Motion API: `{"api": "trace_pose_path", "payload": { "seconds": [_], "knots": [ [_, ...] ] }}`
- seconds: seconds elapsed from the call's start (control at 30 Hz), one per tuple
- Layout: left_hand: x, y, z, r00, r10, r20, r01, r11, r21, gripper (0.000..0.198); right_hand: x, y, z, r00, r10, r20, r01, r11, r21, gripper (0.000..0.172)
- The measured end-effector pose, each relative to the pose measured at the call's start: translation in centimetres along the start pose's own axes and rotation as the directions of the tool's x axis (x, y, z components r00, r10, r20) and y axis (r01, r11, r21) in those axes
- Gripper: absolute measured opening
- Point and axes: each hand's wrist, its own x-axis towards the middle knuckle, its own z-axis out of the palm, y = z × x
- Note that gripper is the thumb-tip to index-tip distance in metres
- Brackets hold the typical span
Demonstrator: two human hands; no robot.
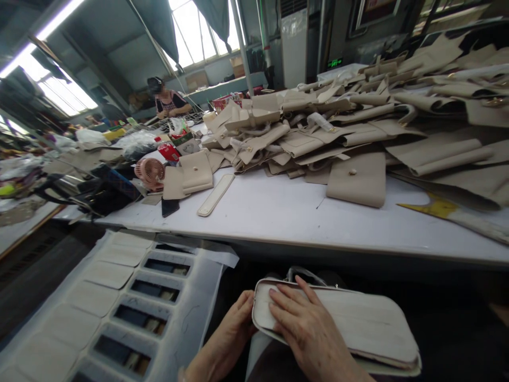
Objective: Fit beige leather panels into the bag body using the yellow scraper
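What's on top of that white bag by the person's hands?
The right hand lies spread across the top of the bag. The left hand is at one end. Whatever is beneath the right palm is covered, so I can't see it.

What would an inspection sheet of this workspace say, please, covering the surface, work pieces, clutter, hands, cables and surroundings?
Surface: white table, bare along much of its near edge, with small dark marks.
Work pieces: pale elongated piece near the lap, a handle behind it; pale panels beside a row of dark openings, lower left.
Clutter: large heap of beige pieces, overlapping untidily; pink fan and pale strip on the table.
Hands: left hand at the piece's end, grip unclear; right hand spread across its top.
Cables: none clearly identifiable.
Surroundings: another person beyond the table; bright windows.
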Motion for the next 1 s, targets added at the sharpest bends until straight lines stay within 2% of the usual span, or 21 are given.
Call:
{"api": "trace_pose_path", "payload": {
  "seconds": [0.13,0.3,0.47,0.73,0.87,1.0],
  "knots": [
    [0.8,-1.5,-0.2,0.993,-0.017,0.119,0.038,0.983,-0.182,0.05,0.0,0.1,0.2,0.999,-0.01,-0.053,0.009,1.0,-0.008,0.021],
    [1.3,-2.8,-0.6,0.99,-0.044,0.134,0.073,0.973,-0.218,0.057,0.1,0.2,-0.1,0.998,-0.059,-0.039,0.056,0.996,-0.069,0.023],
    [0.9,-2.7,-1.1,0.994,-0.071,0.079,0.08,0.99,-0.114,0.053,0.1,0.2,-0.2,0.997,-0.064,-0.041,0.059,0.993,-0.1,0.026],
    [0.2,-1.4,-0.4,0.997,-0.076,0.0,0.076,0.995,0.069,0.049,0.1,0.0,0.2,0.994,-0.084,-0.076,0.075,0.99,-0.116,0.028],
    [0.4,-1.2,-0.6,0.999,0.021,-0.024,-0.015,0.976,0.217,0.041,0.2,0.1,0.1,0.99,-0.11,-0.09,0.098,0.987,-0.128,0.028],
    [0.8,-0.9,-0.2,0.995,0.104,-0.01,-0.098,0.961,0.258,0.038,0.2,0.4,0.1,0.986,-0.121,-0.118,0.106,0.986,-0.128,0.03]
  ]
}}
